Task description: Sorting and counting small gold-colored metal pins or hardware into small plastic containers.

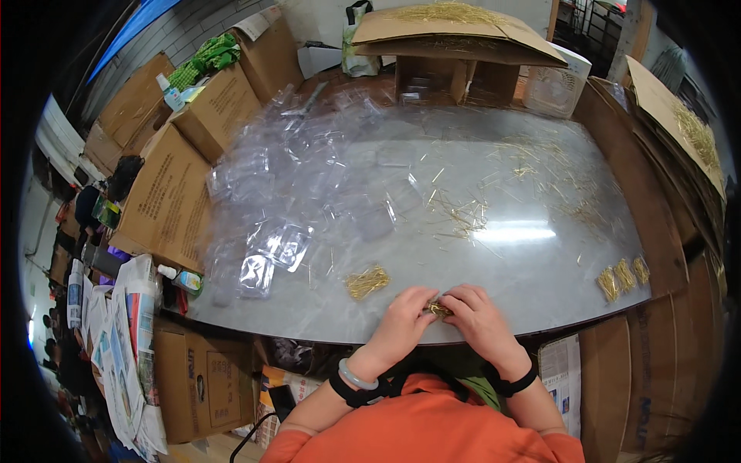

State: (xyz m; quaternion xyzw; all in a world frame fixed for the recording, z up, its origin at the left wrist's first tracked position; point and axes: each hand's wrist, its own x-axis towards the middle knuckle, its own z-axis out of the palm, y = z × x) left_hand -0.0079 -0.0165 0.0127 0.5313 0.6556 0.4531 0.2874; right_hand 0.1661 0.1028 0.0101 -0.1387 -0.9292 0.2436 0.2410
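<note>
Close to the table's front edge, my left hand [410,315] and my right hand [476,315] come together with bent fingers. Between their fingertips is a small bundle of thin gold-coloured pins [438,309], partly covered by the fingers. Whether a clear wrapper surrounds the bundle I cannot tell. Left of my left hand, a loose pile of the same gold pins [367,282] lies on the grey tabletop [324,320]. Several small packed bundles of gold pins [624,278] stand in a row near the right edge.
Clear plastic pouches [297,193] cover the table's left half. Loose gold pins [532,174] are scattered at the centre and right. Cardboard boxes [166,197] wall the left side, and a cardboard panel [641,185] borders the right. A cardboard box [455,77] stands at the back.
</note>
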